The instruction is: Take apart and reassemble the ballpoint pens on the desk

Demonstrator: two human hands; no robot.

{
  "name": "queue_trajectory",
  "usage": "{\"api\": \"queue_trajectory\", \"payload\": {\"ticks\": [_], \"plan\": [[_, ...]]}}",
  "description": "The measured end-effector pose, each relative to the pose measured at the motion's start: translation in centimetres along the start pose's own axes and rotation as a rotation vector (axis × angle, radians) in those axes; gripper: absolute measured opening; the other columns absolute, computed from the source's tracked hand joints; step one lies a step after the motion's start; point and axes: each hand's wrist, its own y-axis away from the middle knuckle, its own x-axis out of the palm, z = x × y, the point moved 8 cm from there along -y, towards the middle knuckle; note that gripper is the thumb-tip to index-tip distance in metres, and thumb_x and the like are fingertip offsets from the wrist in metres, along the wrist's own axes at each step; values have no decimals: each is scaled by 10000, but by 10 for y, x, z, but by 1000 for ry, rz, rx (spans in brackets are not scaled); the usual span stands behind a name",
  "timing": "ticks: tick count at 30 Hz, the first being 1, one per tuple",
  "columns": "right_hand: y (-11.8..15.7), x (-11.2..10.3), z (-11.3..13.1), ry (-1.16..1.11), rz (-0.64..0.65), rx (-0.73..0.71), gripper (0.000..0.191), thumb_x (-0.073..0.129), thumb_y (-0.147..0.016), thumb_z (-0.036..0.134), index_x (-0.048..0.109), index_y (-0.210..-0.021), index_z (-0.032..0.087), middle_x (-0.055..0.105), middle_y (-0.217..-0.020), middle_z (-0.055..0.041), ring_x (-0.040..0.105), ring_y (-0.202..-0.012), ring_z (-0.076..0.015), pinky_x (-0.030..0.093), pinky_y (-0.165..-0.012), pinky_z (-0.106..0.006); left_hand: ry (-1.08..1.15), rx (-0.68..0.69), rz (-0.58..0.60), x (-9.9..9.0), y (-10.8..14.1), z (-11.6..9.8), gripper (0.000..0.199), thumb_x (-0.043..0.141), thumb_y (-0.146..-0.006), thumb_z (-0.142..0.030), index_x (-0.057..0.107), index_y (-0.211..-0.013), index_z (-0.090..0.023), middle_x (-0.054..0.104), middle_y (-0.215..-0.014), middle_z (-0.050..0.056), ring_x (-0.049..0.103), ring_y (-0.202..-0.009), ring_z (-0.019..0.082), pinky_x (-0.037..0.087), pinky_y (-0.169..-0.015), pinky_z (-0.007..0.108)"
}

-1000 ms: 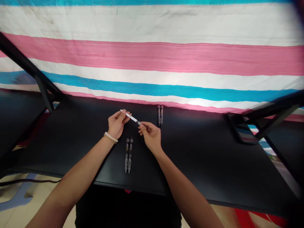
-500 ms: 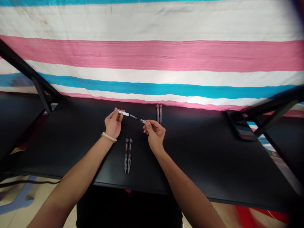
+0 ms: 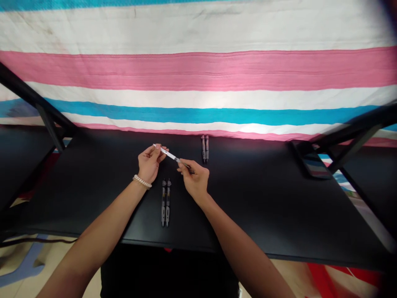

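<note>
Closest in view, the two hands, near each other and narrowly closed, no fingers spread wide. Left hand (image 3: 150,162), a beaded bracelet (image 3: 142,181) at its wrist, pinching the white end of a slim pen (image 3: 170,154) between thumb and fingertips; right hand (image 3: 195,181) closed in the same small pinch on the darker end. The pen in the air between them, slanting gently, touching nothing but the fingers. Sound handling for so thin a piece: fingertips only, support at both ends, wrists loose, and the whole length held clear of the black counter (image 3: 248,207) and of the things lying on it. Just below the hands, two dark pens (image 3: 165,203) lying parallel and side by side on the counter. Farther off, near the back edge, a second dark pair (image 3: 205,149), also side by side. Off to the right at the back, a flat glossy device (image 3: 314,165) reflecting stripes. Beyond the counter, black metal struts (image 3: 46,107) and a hanging pink, white and blue striped cloth (image 3: 198,70).
</note>
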Motion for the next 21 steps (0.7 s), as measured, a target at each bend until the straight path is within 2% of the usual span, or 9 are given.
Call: {"api": "queue_trajectory", "payload": {"ticks": [3, 5, 6, 8, 10, 12, 14, 16, 21], "plan": [[0, 9, -10, -57, 121, 115, 333, 524, -944, 471, 692, -874, 192, 680, -652, -16, 636, -482, -126, 508, -478, -241, -1, 6, -15, -2, -1, 0, 334, 857, -657, -371, 718, -851, -137, 741, -837, 69, 725, -796, 164, 558, -702, 252], [-1, 13, -13, -92, 157, 155, 402, 481, -953, 524, 657, -838, 182, 653, -604, -5, 597, -430, -105, 457, -429, -212, -9, 6, -7, -2, -2, 1, 340, 853, -663, -374, 720, -872, -141, 742, -847, 70, 722, -800, 161, 557, -712, 256], [-1, 14, -14, -125, 167, 179, 406, 476, -949, 544, 645, -890, 180, 656, -608, -2, 592, -423, -103, 444, -416, -206, -12, 8, 0, -2, -2, 1, 340, 851, -667, -376, 720, -877, -142, 741, -850, 69, 721, -804, 159, 557, -725, 261], [-2, 16, -18, -198, 168, 214, 415, 512, -925, 560, 593, -1080, 184, 692, -680, -7, 625, -469, -117, 459, -426, -205, -12, 17, 1, -2, -3, 1, 340, 848, -670, -382, 719, -879, -147, 741, -854, 66, 722, -814, 162, 559, -751, 275], [-4, 13, -18, -196, 130, 175, 474, 616, -869, 536, 542, -1193, 198, 725, -817, -31, 685, -604, -141, 521, -509, -227, -7, 38, -19, -4, -3, 0, 339, 847, -670, -388, 716, -872, -149, 742, -855, 65, 726, -820, 167, 561, -764, 285], [-5, 8, -14, -129, 85, 93, 437, 675, -834, 489, 588, -1154, 204, 723, -902, -48, 701, -695, -151, 557, -606, -252, 0, 52, -40, -7, -4, -1, 340, 847, -668, -391, 714, -869, -151, 744, -860, 66, 729, -825, 173, 562, -763, 285], [-5, 8, -13, -67, 105, 75, 323, 612, -882, 482, 660, -1005, 188, 700, -779, -31, 664, -588, -131, 536, -565, -246, 4, 47, -37, -7, -4, 0, 341, 848, -666, -392, 715, -871, -153, 746, -861, 67, 730, -829, 175, 563, -756, 279], [-4, 11, -17, -61, 151, 125, 373, 513, -935, 506, 677, -893, 174, 643, -626, -6, 593, -458, -110, 482, -469, -230, 3, 32, -23, -6, -5, 1, 340, 849, -667, -388, 718, -875, -154, 748, -862, 69, 730, -829, 175, 565, -741, 272], [-6, 6, -14, -129, 96, 135, 362, 643, -850, 519, 666, -967, 177, 676, -719, -20, 643, -553, -128, 502, -503, -230, 18, 36, -29, -6, -4, -1, 332, 856, -659, -380, 721, -859, -152, 748, -845, 64, 732, -812, 171, 567, -717, 254]]}}
